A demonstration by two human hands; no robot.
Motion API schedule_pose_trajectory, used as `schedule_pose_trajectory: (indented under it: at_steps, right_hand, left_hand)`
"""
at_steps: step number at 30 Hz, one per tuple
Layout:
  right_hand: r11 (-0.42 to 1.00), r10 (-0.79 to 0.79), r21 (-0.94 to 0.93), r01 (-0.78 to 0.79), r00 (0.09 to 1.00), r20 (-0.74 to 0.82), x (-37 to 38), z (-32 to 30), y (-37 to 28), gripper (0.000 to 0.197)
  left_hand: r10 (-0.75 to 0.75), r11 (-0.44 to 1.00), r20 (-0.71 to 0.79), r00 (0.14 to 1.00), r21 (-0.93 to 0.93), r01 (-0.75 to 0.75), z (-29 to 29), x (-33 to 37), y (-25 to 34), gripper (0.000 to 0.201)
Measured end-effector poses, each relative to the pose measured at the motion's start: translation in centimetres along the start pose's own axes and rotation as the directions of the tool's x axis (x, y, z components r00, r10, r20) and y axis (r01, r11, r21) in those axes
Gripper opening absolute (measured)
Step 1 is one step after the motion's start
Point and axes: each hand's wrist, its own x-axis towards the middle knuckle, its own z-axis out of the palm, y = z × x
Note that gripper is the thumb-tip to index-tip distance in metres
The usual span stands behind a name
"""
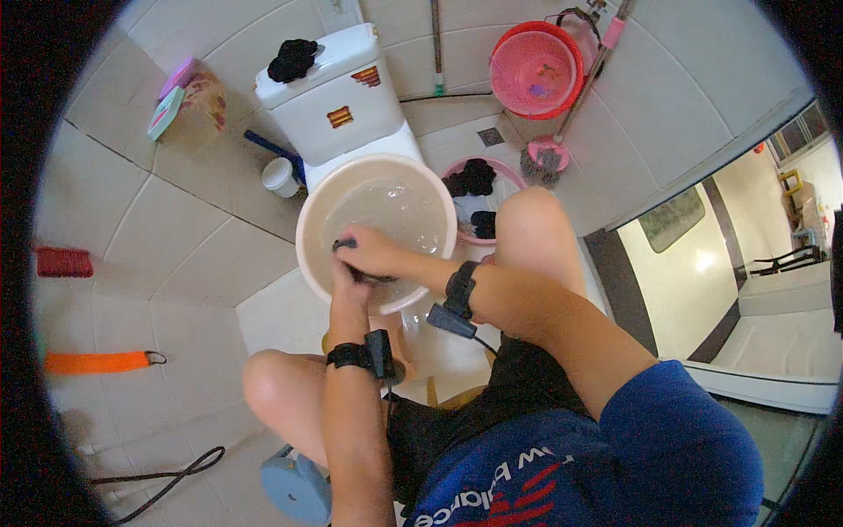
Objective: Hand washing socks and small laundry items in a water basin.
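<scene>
A cream basin (306, 233) of cloudy water stands in front of my knees. Over its near left part, my right hand (376, 249) and my left hand (349, 283) press together, both closed around a wet black cloth (376, 277). Part of the cloth pokes out above my fingers and part shows below the right palm; most of it is hidden, so its exact kind does not show. Right of the basin, a pink tub (512, 176) contains more black cloth and something white, partly covered by my right knee. A black cloth bundle (293, 61) lies on the toilet tank (338, 92).
A white cup (280, 177) stands left of the toilet. Red and pink basins (537, 70) hang on the back wall, beside a toilet brush (546, 160). At left are a red brush (63, 262) and an orange strap (98, 362). A blue stool-like object (297, 485) sits near my left leg.
</scene>
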Motion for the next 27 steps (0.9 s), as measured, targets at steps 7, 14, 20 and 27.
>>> schedule_pose_trajectory:
  at_steps: [7,14,20,27]
  right_hand:
    - [0.946,-0.16,-0.311,0.095,0.968,-0.191,0.2,-3.1,0.8,0.026]
    - [0.872,-0.118,-0.49,-0.014,0.964,-0.238,1.1,-4.8,3.4,0.034]
    - [0.737,0.044,-0.671,-0.082,0.996,-0.074,-1.5,-2.0,3.8,0.066]
    - [0.991,0.124,-0.046,-0.128,0.989,-0.083,0.8,-3.2,4.1,0.046]
  left_hand:
    - [0.01,0.974,0.176,0.984,-0.226,0.03,5.0,-1.8,-0.1,0.034]
    - [-0.051,0.983,-0.023,0.998,0.177,0.055,0.6,-0.6,0.2,0.035]
    - [0.042,0.936,-0.058,0.997,0.351,-0.019,-1.1,0.0,0.1,0.041]
    - [-0.07,0.996,0.092,0.993,0.058,0.065,2.9,-1.0,-0.6,0.047]
